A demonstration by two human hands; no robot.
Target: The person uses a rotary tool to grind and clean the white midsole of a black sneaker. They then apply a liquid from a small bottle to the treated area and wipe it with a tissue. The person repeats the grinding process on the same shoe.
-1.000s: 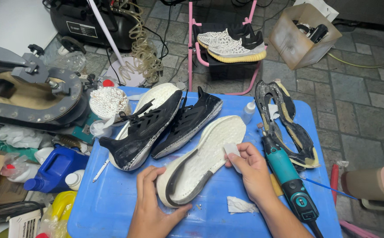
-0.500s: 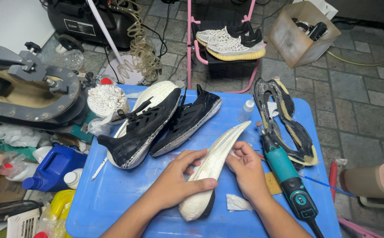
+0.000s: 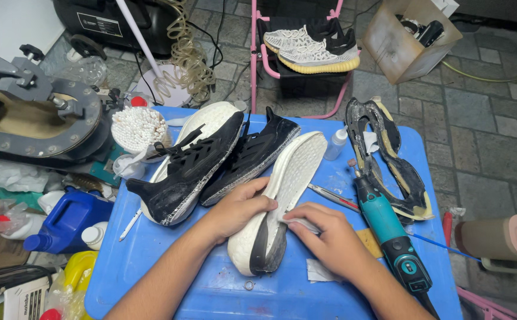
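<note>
A white foam shoe sole [image 3: 288,184] with a dark inner face lies tilted on its edge on the blue table [image 3: 211,290]. My left hand [image 3: 238,207] grips its left side and holds it steady. My right hand [image 3: 324,237] presses a small white cloth pad [image 3: 299,222] against the sole's side. Two black sneaker uppers [image 3: 211,163] lie just left of the sole, one over another white sole.
A teal rotary tool [image 3: 389,234] lies right of my right hand, beside two worn black outsoles [image 3: 389,160]. A small dropper bottle [image 3: 335,144], a tub of cotton swabs [image 3: 139,127], a blue jug [image 3: 69,219] and a shoe press [image 3: 33,118] stand around. Sneakers [image 3: 312,47] rest on a pink rack.
The sole has been turned from lying flat onto its edge. My left hand moved from the table's front up onto the sole's side; my right hand now rubs lower along it.
</note>
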